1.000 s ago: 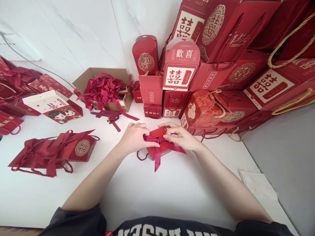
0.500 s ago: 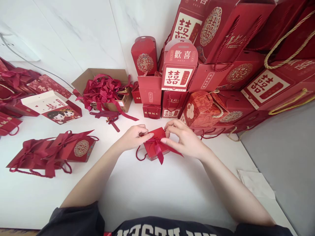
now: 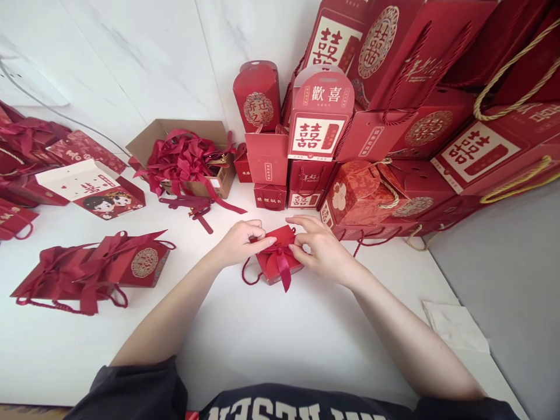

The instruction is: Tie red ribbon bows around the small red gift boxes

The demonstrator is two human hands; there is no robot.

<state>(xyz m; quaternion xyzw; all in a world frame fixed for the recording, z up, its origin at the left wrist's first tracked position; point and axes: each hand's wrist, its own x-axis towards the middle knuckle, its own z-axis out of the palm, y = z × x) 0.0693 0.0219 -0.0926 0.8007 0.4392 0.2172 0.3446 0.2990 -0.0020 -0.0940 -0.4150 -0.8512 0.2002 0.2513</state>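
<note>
Small red gift bag [image 3: 280, 256], lying flat on white table [image 3: 271, 338], centre of view, just in front of stacked boxes; dark red cord handle looping out at its near left corner. Dark red ribbon [image 3: 282, 262] knotted across the bag's upper face, one tail hanging toward the near edge. Left hand [image 3: 238, 242] resting on the bag's left side, thumb and forefinger pinched together on the ribbon at the knot. Right hand [image 3: 319, 248] on the bag's right side, fingertips pressed together on the ribbon just right of the knot, index finger extended over the bag's top edge. Cardboard box [image 3: 188, 157] filled with loose red ribbons, behind and left of the hands, well apart; a few ribbon pieces [image 3: 195, 207] lying on the table in front of it. Two finished red bags with bows [image 3: 96, 271], flat, far left. Flat pack with cartoon couple print [image 3: 94, 189], left rear. Stack of red gift boxes [image 3: 350, 134] with gold and white panels, against the wall, rear centre to right. Folded white paper [image 3: 455, 326], near right table edge.
</note>
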